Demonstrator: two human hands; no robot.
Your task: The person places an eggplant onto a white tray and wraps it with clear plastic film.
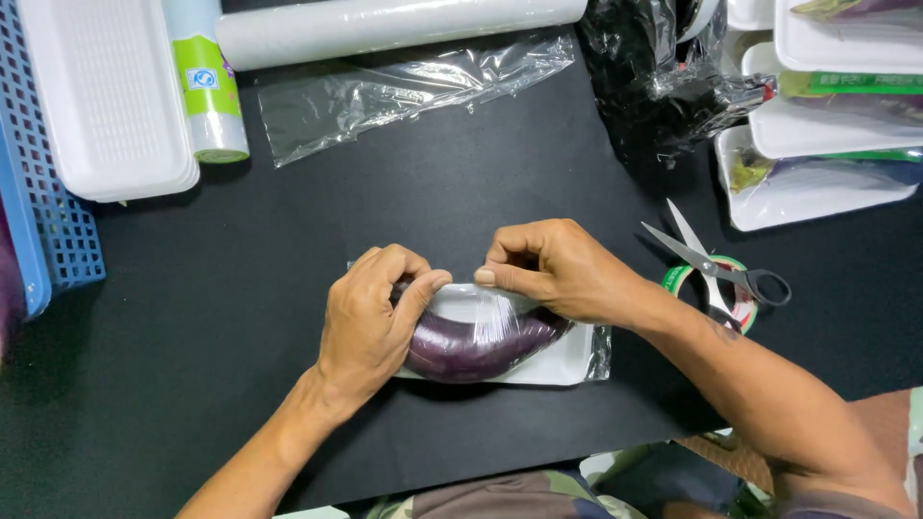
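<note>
Under your fingers (pixel 538 274): one eggplant (pixel 471 348), deep glossy purple, on a white foam tray (pixel 567 365) beneath clear film. Beyond your fingertips: a black table mat (pixel 288 250), a white film roll (pixel 394 24), a blue mesh basket (pixel 53 231) and a white-and-green roll (pixel 207 86). Beside your right knuckles: scissors (pixel 716 264), silver blades with black handles, lying on a green-rimmed tape ring (pixel 678 279).

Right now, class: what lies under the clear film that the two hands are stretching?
Under the film lies a curved purple eggplant on a white tray. The left hand covers its one end, the right hand the tray's far edge, so those parts stay unseen.
</note>
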